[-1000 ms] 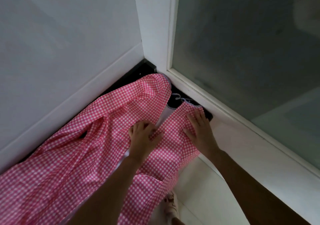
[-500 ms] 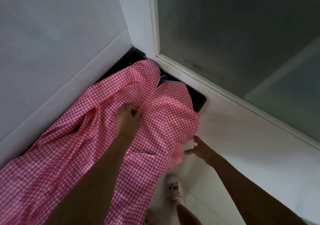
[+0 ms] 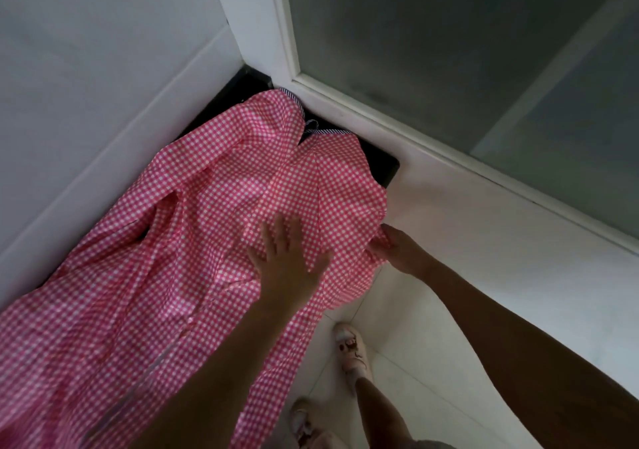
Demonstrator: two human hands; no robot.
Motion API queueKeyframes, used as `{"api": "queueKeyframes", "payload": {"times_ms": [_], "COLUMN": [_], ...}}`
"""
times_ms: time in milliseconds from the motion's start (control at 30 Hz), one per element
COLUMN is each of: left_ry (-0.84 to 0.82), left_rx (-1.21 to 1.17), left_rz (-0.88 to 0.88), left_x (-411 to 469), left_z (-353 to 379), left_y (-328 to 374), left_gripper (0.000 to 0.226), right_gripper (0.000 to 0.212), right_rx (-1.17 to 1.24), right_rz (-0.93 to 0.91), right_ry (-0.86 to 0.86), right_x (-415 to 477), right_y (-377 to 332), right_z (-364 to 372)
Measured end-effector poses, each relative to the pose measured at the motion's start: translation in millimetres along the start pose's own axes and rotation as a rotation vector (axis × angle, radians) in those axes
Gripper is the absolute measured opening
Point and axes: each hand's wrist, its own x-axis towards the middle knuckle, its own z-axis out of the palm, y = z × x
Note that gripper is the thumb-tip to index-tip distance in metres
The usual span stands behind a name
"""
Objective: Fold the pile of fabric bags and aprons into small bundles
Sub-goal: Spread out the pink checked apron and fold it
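Sprawled with its long axis running from the lower left of the frame up to the wall corner at upper centre, over a black ledge (image 3: 385, 168): pink gingham apron (image 3: 214, 206), crumpled, not yet folded. At centre, left hand (image 3: 285, 265) flat on the cloth, fingers spread and straight, gripping nothing. Just right of it, right hand (image 3: 403, 251) at the apron's right edge, seemingly pinching the hem, though too blurred to swear by. Nearer that loose edge: the right hand. Likely next, a fold across toward the flat palm.

Our left hand (image 3: 288, 263) lies flat, fingers spread, arm stretched forward. Our right hand (image 3: 397, 248) reaches in from the right, fingers curled, pinching an edge of the cloth (image 3: 242, 189).
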Motion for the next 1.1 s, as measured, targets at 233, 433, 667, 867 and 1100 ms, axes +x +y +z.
{"api": "queueKeyframes", "payload": {"times_ms": [233,433,667,867,1100], "left_ry": [0.11,0.11,-0.006,-0.455,-0.568], "left_rx": [0.124,0.134,0.012,-0.401,-0.397], "left_rz": [0.068,0.074,-0.015,0.452,0.557], "left_x": [-4,-2,-7,-57,-78], "left_z": [8,10,-12,-63,-70], "left_y": [-14,-21,-7,60,79], "left_gripper": [0.094,0.094,0.089,0.066,0.054], "right_gripper": [0.051,0.005,0.025,0.03,0.026], "right_rx": [-0.34,-0.08,-0.121,-0.316,-0.293], "right_rz": [0.197,0.224,0.027,-0.079,-0.178], "right_ry": [-0.407,-0.078,0.308,0.205,0.357], "right_x": [-44,-87,-151,-184,-200], "right_y": [31,64,33,-28,-65], "right_z": [-14,-17,-5,6,13]}}
